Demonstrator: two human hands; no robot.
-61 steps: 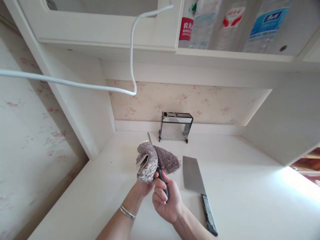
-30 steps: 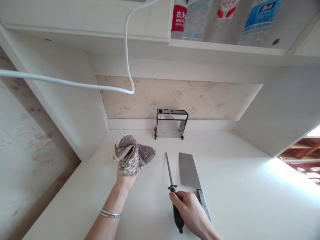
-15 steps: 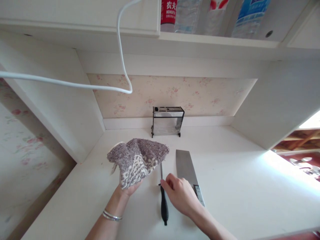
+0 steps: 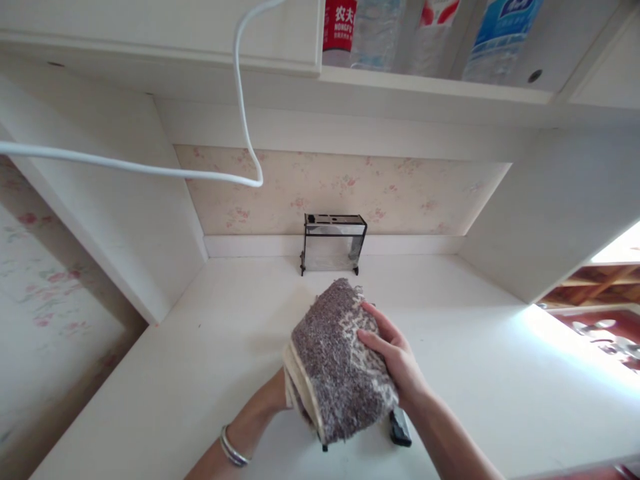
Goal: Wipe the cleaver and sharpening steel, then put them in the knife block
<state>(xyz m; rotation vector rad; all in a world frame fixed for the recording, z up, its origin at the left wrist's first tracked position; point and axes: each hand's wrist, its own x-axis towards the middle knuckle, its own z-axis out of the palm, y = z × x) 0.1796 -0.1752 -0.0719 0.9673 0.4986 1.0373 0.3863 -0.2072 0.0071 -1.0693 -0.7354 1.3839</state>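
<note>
A folded grey-brown and cream towel (image 4: 343, 367) with a pale hem is held up over the white counter (image 4: 475, 373). My left hand (image 4: 281, 392) reaches in under its left side, mostly hidden behind the fabric, and supports it. On the right, my right hand (image 4: 395, 357) grips the edge, fingers and thumb against the patterned front. Below the towel, the black handle (image 4: 400, 427) of a cleaver lies on the counter, its blade covered. Only the end of a second black handle (image 4: 325, 448), that of a thin metal rod, shows under the lower corner.
A clear, black-framed box (image 4: 334, 227) stands against the back ledge. Plastic bottles (image 4: 377, 33) fill the open shelf above. A white cable (image 4: 150, 170) hangs in front at upper left. A side panel (image 4: 545, 213) bounds the counter at right.
The towel has moved right and down, turned, and now covers the rod and cleaver blade. My right hand, earlier by the rod, has risen and taken hold of the towel.
</note>
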